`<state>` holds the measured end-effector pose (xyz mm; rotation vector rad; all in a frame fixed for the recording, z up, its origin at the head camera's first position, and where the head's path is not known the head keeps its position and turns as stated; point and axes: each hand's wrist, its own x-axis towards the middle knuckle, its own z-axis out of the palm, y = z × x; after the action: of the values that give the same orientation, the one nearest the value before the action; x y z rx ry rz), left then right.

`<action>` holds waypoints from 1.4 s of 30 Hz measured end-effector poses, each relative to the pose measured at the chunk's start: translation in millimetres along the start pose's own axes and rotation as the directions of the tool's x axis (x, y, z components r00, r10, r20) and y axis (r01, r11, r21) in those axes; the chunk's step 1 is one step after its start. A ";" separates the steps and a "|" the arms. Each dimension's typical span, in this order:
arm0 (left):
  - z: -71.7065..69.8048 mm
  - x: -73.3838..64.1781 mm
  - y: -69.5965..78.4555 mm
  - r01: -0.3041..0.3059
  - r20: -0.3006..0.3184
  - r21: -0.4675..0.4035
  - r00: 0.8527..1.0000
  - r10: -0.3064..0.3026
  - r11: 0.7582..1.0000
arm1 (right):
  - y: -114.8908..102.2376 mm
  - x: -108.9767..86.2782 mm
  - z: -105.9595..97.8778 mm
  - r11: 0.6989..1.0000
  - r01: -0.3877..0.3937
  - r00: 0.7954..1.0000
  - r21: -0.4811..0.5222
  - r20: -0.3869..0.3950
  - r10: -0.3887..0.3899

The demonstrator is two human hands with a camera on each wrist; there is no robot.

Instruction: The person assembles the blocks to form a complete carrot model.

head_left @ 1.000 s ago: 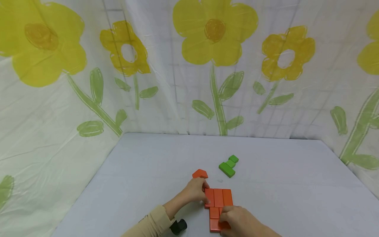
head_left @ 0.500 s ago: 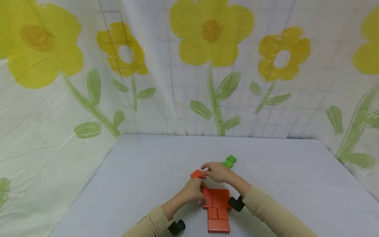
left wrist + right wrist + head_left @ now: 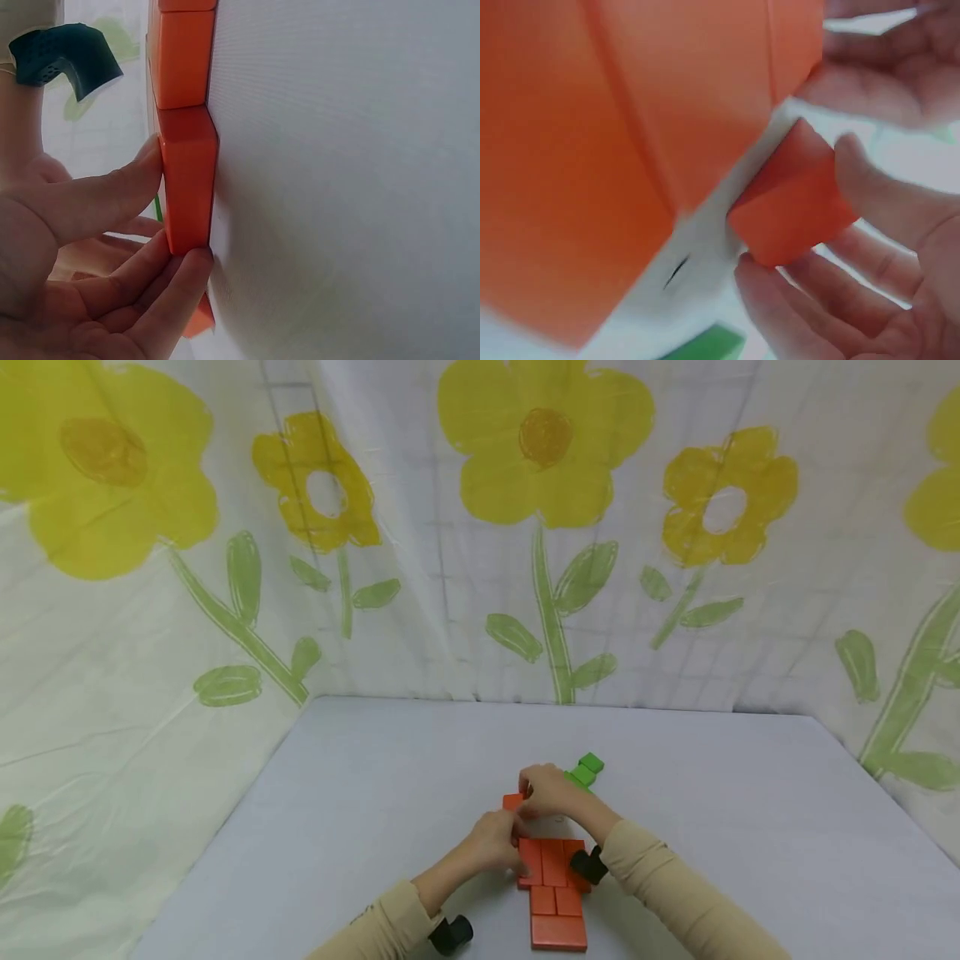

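Note:
Several red-orange wooden blocks lie flat and close together on the table, three long ones in the far row. My left hand (image 3: 491, 842) pinches the leftmost long block (image 3: 189, 180) of that row, thumb on its upper side and fingertips at its far end. Beyond the row my right hand (image 3: 551, 791) grips a loose orange block (image 3: 799, 206) between thumb and fingers, apart from the joined blocks. In the head view the right hand covers part of this block (image 3: 512, 802), and its full shape is hidden.
Several green blocks (image 3: 591, 762) lie just beyond the right hand, partly covered by it. A black wrist camera sits on the left wrist (image 3: 452, 935) and another on the right wrist (image 3: 590, 865), over the blocks. A flower-printed curtain (image 3: 420, 610) hangs behind the white table (image 3: 712, 793).
My right hand has left the nearest red block and moved away to the loose orange block, which it now grips and has turned slightly. My left hand stays in place.

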<state>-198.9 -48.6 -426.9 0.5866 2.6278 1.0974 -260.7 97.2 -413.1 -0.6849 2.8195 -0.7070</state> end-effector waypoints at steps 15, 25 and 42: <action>2.8 1.7 -1.2 0.030 0.011 -0.020 1.000 -0.029 0.999 | 36.3 -25.2 -13.8 0.993 0.119 0.992 0.018 -0.049 -0.118; 2.6 0.5 1.3 0.045 0.016 -0.016 0.999 -0.045 0.999 | 15.9 -85.3 -28.4 0.962 0.240 0.971 0.129 -0.022 -0.239; -0.7 -2.1 1.8 0.027 -0.004 0.016 1.000 -0.027 0.999 | -5.4 -150.8 16.1 0.936 0.222 0.935 0.272 0.213 -0.283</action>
<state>-196.7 -48.9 -425.0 0.5509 2.6423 1.0710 -121.3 156.8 -418.9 -1.0251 2.3889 -0.9191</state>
